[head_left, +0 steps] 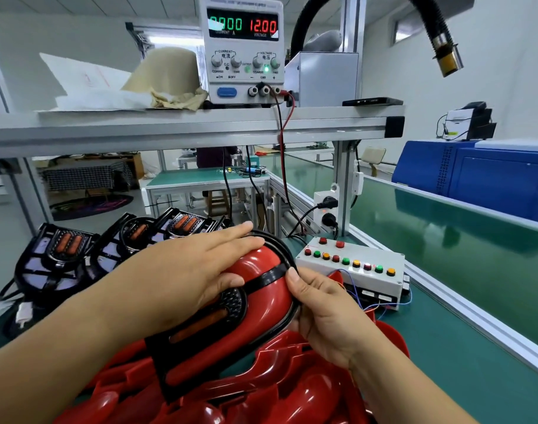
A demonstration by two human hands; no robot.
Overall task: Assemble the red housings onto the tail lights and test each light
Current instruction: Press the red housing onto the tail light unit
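Note:
A tail light with a red housing [261, 289] on it sits in front of me, above a pile of loose red housings [261, 390]. My left hand [182, 270] lies flat on top of the housing, fingers straight, pressing down. My right hand [319, 304] grips the right edge of the same light, thumb on the black rim. Several bare black tail lights [59, 258] lie at the left. A white test box [353, 270] with coloured buttons stands to the right.
A power supply [243, 50] on the upper shelf [200, 123] reads 0.00 A and 12.00 V, its red and black leads hanging down. A black hose with a brass nozzle [448, 53] hangs at top right. A blue machine [475, 169] stands beyond the green bench.

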